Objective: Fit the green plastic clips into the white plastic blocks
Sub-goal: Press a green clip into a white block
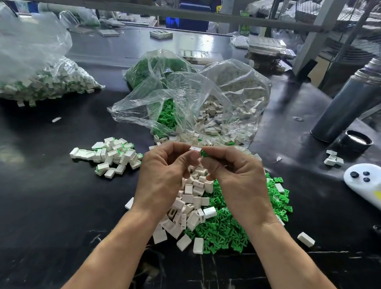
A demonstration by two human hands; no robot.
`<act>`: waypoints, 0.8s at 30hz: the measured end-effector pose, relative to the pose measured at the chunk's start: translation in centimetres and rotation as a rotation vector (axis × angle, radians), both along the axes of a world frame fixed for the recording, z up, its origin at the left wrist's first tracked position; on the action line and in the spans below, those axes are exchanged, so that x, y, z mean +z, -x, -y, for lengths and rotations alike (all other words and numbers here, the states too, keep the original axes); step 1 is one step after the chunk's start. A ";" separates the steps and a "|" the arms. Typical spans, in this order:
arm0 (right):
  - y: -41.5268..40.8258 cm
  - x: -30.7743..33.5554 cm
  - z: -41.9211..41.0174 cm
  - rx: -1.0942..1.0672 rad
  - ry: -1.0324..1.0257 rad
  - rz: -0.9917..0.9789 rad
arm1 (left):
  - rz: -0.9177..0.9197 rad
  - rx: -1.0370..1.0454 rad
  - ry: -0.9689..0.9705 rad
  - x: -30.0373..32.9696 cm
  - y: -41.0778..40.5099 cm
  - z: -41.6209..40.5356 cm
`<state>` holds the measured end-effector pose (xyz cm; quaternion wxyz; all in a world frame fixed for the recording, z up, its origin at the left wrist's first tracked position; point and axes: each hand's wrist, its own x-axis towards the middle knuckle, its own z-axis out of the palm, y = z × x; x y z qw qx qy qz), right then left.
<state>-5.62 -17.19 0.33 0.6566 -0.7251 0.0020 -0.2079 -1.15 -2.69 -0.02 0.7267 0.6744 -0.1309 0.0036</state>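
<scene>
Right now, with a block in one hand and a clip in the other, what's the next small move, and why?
Probably push the green clip, pinched in the right hand, leftward into the white block that the left hand pinches. The two parts already meet between the fingertips, yet green still shows outside the block, so the clip looks not fully seated.
</scene>
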 end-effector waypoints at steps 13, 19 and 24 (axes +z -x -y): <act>0.2 -0.2 0.3 0.005 -0.096 0.015 | -0.017 -0.052 0.047 0.0 0.1 0.1; 0.1 -0.1 0.6 -0.033 0.029 0.028 | -0.039 -0.048 0.026 0.2 0.0 -0.1; 0.1 0.0 0.8 -0.052 0.198 0.011 | -0.014 -0.053 -0.048 0.3 -0.3 -0.5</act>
